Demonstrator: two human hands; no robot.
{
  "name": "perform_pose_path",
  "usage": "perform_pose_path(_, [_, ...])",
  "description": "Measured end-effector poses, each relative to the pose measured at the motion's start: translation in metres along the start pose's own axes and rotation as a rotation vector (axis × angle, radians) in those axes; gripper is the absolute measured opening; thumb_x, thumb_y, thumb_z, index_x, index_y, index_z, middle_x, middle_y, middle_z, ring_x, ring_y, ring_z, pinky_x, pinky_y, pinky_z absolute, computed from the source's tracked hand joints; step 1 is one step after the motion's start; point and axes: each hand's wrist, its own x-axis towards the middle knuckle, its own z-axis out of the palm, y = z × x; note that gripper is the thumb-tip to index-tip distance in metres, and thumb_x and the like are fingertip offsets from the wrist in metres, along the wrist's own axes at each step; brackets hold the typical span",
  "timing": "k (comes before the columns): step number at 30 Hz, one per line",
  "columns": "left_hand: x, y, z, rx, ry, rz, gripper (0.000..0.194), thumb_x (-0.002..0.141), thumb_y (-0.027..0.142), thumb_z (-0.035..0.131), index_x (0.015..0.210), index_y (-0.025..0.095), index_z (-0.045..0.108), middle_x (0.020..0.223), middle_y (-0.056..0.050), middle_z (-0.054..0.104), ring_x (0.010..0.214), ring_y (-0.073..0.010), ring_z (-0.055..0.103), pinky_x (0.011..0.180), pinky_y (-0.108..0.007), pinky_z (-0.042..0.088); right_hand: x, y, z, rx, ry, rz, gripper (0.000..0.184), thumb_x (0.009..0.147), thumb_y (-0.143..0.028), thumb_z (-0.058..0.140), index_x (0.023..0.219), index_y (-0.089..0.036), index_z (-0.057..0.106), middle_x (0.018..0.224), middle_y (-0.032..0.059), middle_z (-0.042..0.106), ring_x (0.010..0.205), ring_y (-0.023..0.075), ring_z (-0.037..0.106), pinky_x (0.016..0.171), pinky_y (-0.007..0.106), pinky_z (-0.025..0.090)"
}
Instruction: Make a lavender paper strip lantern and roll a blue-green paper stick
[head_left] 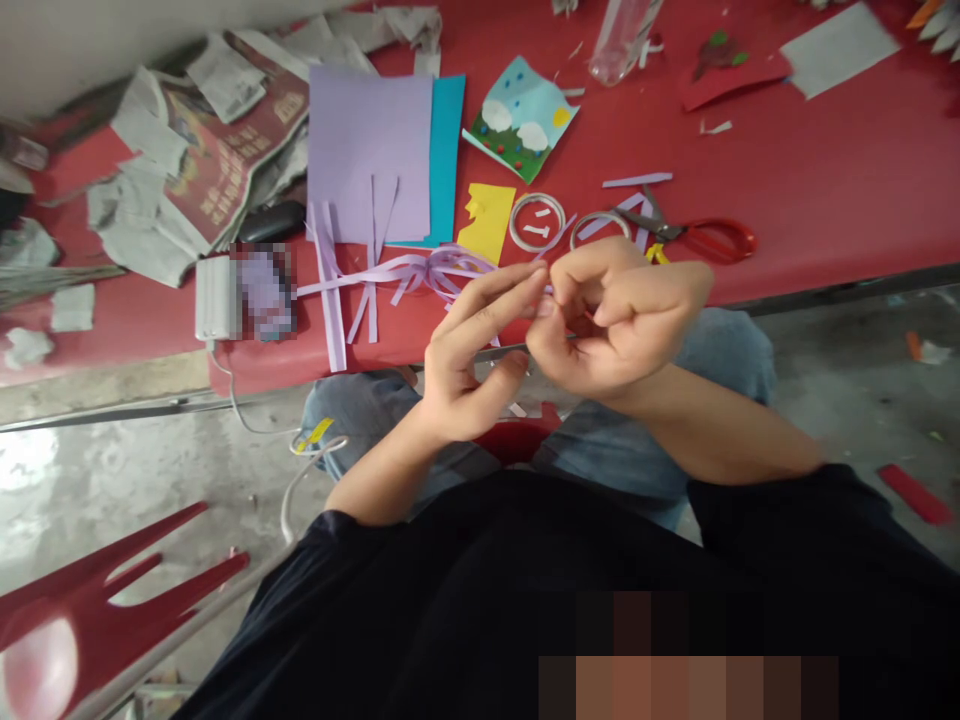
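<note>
My right hand (619, 315) is closed in a pinch, with its fingers curled. A small bit of purple paper strip (549, 289) shows at its fingertips; the rest is hidden by the fingers. My left hand (476, 345) has its fingers stretched toward that spot, the tips touching my right fingertips, and its thumb held apart. Just beyond the hands, a bunch of looped purple paper strips (429, 268) lies on the red table (840, 180). Two silver-edged tape rings (513, 222) and red-handled scissors (720, 238) sit past my right hand.
Purple sheets (371, 150) overlap a blue sheet (448, 150), near a torn yellow piece (487, 222) and a painted card (523, 122). Crumpled newspaper (232, 165) covers the left. A dark mouse (271, 221) and white power block (216, 298) with a cable lie near the edge.
</note>
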Motion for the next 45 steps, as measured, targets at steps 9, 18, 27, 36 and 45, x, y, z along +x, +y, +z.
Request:
perform_pose_path(9, [0.009,-0.028,-0.043,-0.2,0.324,-0.152,0.071,0.088,0.053,0.083,0.155,0.044,0.062,0.161,-0.001,0.061,0.109,-0.0213,0.073,0.091,-0.037,0.061,0.006,0.009,-0.012,0.128,-0.275,-0.068,0.027,0.086,-0.016,0.071,0.088,-0.027,0.047,0.081,-0.0018,0.065,0.061,0.0134,0.052,0.057,0.033,0.041])
perform_pose_path(18, [-0.004,-0.028,-0.069,0.053,0.374,-0.331,0.039,0.103,0.041,0.056,0.141,0.039,0.067,0.147,0.0,0.072,0.132,-0.0285,0.07,0.108,-0.052,0.061,0.02,0.035,-0.023,0.052,-1.03,0.094,0.024,0.098,-0.013,0.052,0.099,-0.023,0.074,0.115,0.0064,0.075,0.098,0.0214,0.07,0.087,0.035,0.049])
perform_pose_path(27, [0.002,-0.044,-0.053,0.114,0.25,-0.485,0.049,0.087,0.014,0.056,0.133,0.025,0.068,0.117,-0.004,0.081,0.112,-0.0207,0.078,0.099,-0.043,0.065,0.027,0.041,-0.026,-0.118,-0.983,0.383,0.011,0.091,-0.016,0.069,0.093,-0.023,0.061,0.086,0.0005,0.069,0.074,0.0165,0.063,0.07,0.032,0.042])
perform_pose_path(36, [-0.01,-0.084,-0.097,0.163,0.245,-0.32,0.03,0.112,0.032,0.056,0.141,0.029,0.058,0.124,-0.001,0.076,0.123,-0.0224,0.07,0.102,-0.045,0.062,0.022,0.038,-0.024,0.038,-1.27,0.343,0.004,0.096,-0.028,0.072,0.096,-0.023,0.073,0.081,-0.0016,0.07,0.069,0.0148,0.06,0.067,0.032,0.039])
perform_pose_path(45, [0.0,-0.037,-0.054,0.53,-0.088,-0.645,0.054,0.097,0.023,0.065,0.15,0.029,0.064,0.128,-0.008,0.08,0.108,-0.0249,0.077,0.098,-0.044,0.063,0.014,0.023,-0.03,0.188,-1.119,0.22,0.017,0.1,-0.023,0.071,0.116,-0.025,0.073,0.106,0.0026,0.074,0.082,0.0165,0.066,0.074,0.031,0.048])
